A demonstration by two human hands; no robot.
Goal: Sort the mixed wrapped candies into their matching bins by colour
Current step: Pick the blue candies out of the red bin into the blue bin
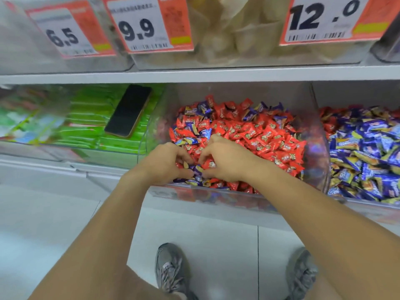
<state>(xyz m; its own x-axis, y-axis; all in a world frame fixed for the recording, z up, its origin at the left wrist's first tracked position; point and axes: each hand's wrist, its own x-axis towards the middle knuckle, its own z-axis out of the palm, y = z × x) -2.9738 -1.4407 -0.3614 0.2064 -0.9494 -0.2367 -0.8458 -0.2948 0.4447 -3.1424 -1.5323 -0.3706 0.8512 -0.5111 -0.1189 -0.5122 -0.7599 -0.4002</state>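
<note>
Two hands worked at the front of the middle bin (320, 148), which held mostly red candies (259, 135) with blue candies (203, 108) scattered among them. The left hand (166, 162) had its fingers curled into the heap, gripping a few wrapped sweets; the right hand (225, 158), touching it, pinched at a red one. Right of that bin sat the blue bin (368, 204), nearly all blue. Left of it, a phone (128, 110) lay on green packets (91, 109).

Both forearms are bare, with no sleeves, watch or rings visible; the feet wear grey sneakers (171, 269) with grey laces and mesh tops
</note>
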